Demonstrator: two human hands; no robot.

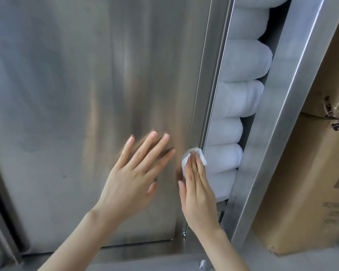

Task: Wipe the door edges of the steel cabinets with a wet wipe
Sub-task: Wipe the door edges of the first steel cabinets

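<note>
We see the right grip (199, 190) laid flat against the door edge (204, 94) of a steel cabinet, its fingers straight and close together, pressing a white wet wipe (186, 160) onto the metal rather than closing around it. The wipe lies under the fingertips and shows past them above and on both sides; the thumb lies alongside, and we cannot tell whether it touches the wipe. Just beside this grip, on its thumb side, the left grip (131, 178) rests open on the face of the door (86, 94), fingers spread and straight, holding nothing. On the far side of the right grip, through the gap of the open door, a stack of rolled white towels (243, 61) fills the cabinet. Beyond them runs the steel cabinet frame (282, 114), with brown cardboard boxes (311, 182) against it.
</note>
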